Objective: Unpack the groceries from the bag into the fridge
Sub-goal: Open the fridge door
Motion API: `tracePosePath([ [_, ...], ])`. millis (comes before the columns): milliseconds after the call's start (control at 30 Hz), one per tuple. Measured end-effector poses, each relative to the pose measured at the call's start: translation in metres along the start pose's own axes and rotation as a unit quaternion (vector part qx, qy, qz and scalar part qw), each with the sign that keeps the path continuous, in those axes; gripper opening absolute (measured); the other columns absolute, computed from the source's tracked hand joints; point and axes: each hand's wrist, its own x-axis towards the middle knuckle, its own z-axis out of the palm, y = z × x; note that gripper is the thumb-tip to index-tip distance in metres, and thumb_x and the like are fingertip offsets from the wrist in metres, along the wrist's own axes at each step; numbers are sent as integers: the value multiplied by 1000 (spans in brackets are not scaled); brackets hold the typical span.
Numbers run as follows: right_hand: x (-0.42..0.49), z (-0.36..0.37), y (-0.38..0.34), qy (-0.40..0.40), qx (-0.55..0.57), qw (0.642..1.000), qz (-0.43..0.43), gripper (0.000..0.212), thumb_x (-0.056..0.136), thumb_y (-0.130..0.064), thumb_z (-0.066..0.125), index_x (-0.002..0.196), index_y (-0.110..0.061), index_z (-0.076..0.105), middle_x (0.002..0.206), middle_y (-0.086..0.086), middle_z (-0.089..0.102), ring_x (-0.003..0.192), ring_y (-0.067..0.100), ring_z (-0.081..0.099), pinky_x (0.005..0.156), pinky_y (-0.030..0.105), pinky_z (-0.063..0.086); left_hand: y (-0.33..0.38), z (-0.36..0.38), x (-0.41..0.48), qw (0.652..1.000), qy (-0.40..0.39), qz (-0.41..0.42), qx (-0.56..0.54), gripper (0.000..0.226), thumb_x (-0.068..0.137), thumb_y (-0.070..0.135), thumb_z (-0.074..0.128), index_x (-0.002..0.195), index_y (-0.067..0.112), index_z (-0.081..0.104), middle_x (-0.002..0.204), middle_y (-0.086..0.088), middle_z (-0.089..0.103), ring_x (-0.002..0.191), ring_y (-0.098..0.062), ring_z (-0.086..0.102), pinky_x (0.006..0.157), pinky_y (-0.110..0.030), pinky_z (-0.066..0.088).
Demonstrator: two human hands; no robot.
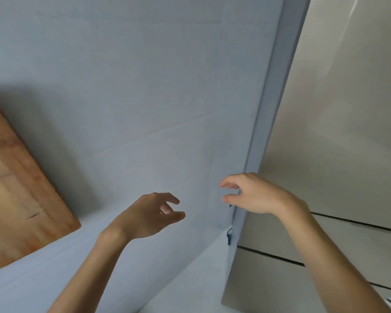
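Your left hand (149, 215) and right hand (255, 195) hang before the tiled wall (145, 86), fingers loosely curled, holding nothing. The right one is just beside a beige panelled front (336, 132); whether that is the fridge, I cannot tell.

Pale counter (190, 288); wooden board (14, 188) (far left) standing on it.

- Wall (145, 86), filling most of the frame: pale blue-grey, faint tile lines.
- Wooden board (14, 188), left edge: warm orange-brown, banded grain.
- Cabinet panels (348, 132), right side: glossy beige-grey with dark seams.
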Motion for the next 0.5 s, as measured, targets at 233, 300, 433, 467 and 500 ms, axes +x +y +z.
tracePosePath([
  [233,10,-65,53,96,54,994,8,40,90,-36,63,129,-29,57,134,-10,58,121,1,53,102,26,43,73,-2,99,995,-42,88,-6,37,87,55,64,121,40,60,102,19,71,100,1,63,83,-23,54],
  [300,5,-78,56,122,60,991,-6,38,92,-33,62,130,-29,57,132,-15,58,120,-2,52,103,25,43,90,0,118,992,-49,113,-14,36,87,52,66,120,38,62,102,16,70,97,0,65,78,-22,55],
  [433,-5,-101,56,220,93,969,-70,28,94,-23,60,119,-30,65,119,-19,64,110,-5,55,96,22,45,128,5,150,979,-41,197,-27,42,87,52,66,126,37,59,110,14,68,101,-1,64,90,-26,55],
  [467,-6,-109,52,262,104,955,-92,27,93,-17,60,116,-28,68,115,-17,65,109,-2,57,96,24,46,139,7,157,973,-25,226,-35,47,87,54,65,130,37,55,114,15,66,104,0,63,91,-25,54],
  [500,-5,-117,49,318,91,936,-124,28,92,-11,59,114,-25,69,114,-14,67,110,3,58,97,28,46,151,9,163,966,-11,253,-55,52,86,55,65,133,37,51,118,15,64,108,1,61,90,-24,54],
])
